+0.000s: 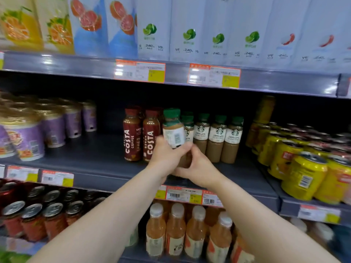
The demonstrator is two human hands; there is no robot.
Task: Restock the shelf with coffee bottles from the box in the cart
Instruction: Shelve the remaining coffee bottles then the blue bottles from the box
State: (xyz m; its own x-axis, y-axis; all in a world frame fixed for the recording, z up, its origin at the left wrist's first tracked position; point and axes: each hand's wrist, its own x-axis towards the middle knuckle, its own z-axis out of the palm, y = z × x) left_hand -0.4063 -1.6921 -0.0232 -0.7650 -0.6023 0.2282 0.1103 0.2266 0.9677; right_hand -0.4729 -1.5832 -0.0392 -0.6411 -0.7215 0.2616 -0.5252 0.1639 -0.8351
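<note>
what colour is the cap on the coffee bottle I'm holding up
Green. The cap tops the coffee bottle held in both hands, seen in the head view.

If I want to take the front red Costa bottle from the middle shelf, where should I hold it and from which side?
Probably hold the front Costa bottle at its straight labelled body, coming from the front and left. The shelf is bare on that side, while a second Costa bottle stands close against its right, so fingers would hardly fit there. It stands upright; the narrower neck under the cap is another option from above.
</note>
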